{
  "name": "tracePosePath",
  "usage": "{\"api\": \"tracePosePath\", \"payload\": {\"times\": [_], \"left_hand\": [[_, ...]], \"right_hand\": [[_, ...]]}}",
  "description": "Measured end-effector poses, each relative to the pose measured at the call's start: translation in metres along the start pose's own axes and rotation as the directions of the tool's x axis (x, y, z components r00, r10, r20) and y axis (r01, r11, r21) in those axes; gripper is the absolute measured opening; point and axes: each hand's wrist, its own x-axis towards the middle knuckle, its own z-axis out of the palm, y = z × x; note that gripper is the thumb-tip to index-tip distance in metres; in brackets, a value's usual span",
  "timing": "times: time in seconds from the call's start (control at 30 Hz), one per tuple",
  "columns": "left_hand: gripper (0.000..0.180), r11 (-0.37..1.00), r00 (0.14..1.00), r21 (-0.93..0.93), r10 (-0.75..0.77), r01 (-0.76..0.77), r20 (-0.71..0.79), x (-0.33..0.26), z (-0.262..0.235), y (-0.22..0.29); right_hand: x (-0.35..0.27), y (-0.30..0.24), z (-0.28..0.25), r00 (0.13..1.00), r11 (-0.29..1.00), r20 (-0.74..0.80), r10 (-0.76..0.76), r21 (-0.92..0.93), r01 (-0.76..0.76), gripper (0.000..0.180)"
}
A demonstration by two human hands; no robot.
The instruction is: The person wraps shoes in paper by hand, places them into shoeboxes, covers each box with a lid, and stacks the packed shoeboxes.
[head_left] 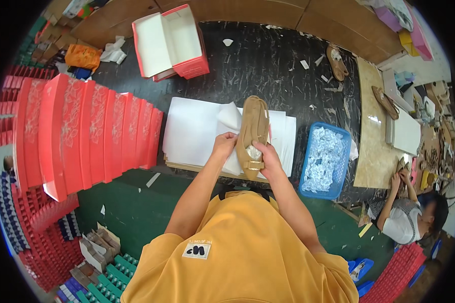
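Observation:
A tan flat shoe (246,130) with a bow on its toe is held over a stack of white paper sheets (189,126). Its toe points toward me, and crumpled clear wrapping (253,152) fills the toe opening. My right hand (269,158) is closed round the shoe's right side, thumb over the rim near the stuffing. Just left of the shoe, my left hand (224,145) is closed, its fingertips pinching what looks like a white sheet. One sheet corner (230,116) curls up beside the heel. Whether a second shoe lies beneath the first I cannot tell.
To the right stands a blue basket (305,174) of crumpled wrapped wads. Red shoeboxes (76,136) are stacked at left; an open red box (191,68) sits behind. More tan shoes (337,63) lie far right. A co-worker (404,217) handles something at the right-hand table.

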Motion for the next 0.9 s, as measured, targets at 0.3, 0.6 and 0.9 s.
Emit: {"api": "tracePosePath", "payload": {"times": [0.3,0.6,0.9], "left_hand": [[0.028,0.987,0.991,0.089,-0.135,0.134,0.009,-0.021,-0.077,0.049],[0.021,0.303,0.702,0.948,0.697,-0.099,-0.15,-0.015,-0.083,0.062],[0.076,0.696,0.974,0.705,0.034,0.137,-0.222,0.035,-0.029,-0.022]], "right_hand": [[0.037,0.009,-0.017,0.999,0.999,-0.004,-0.042,-0.023,0.042,0.037],[0.044,0.007,-0.112,0.981,0.997,-0.189,-0.036,0.061,0.049,0.038],[-0.035,-0.008,-0.133,0.786,0.908,-0.456,-0.417,-0.165,0.386,0.035]]}}
